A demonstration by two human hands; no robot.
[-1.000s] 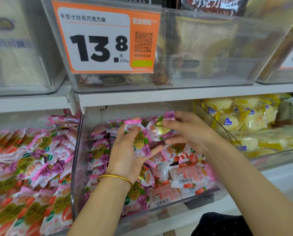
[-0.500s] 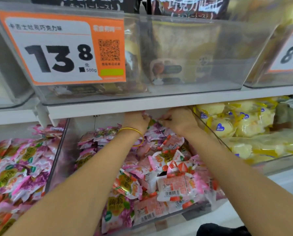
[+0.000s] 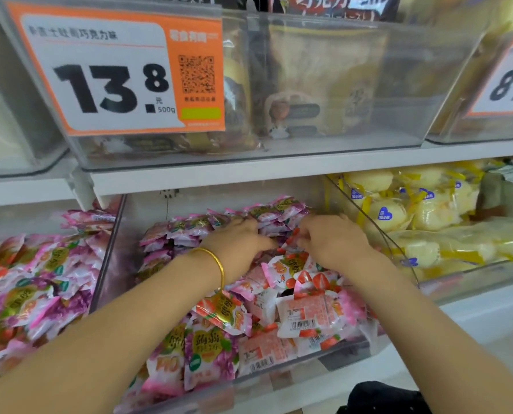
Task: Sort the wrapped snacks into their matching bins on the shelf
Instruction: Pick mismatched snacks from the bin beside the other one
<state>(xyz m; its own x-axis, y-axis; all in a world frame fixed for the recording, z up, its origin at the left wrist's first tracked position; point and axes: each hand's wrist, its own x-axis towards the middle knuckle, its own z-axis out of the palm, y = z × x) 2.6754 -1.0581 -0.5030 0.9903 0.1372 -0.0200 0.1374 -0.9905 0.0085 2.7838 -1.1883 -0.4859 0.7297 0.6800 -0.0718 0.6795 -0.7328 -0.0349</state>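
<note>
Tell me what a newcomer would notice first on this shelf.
The big orange price tag reading 13.8 dominates the upper left. Below it, the left hand, a gold bangle on its wrist, and the right hand reach into pink and purple wrapped snacks piled in the middle bin. Pale yellow wrapped buns fill the right-hand bin beside it.

Fingertips of left hand (image 3: 237, 239) and right hand (image 3: 334, 239): buried among pink-and-purple wrapped snacks (image 3: 279, 212); grip unreadable.
Orange-and-white price card (image 3: 509, 82), right edge: cut off after "8".
Dark printed packets (image 3: 338, 4), top edge: cropped.
Brown pouches (image 3: 323, 73) behind clear plastic upper bin (image 3: 398, 127): blurred, print illegible.
Black shape (image 3: 380, 397), bottom edge: cropped, unidentifiable.
</note>
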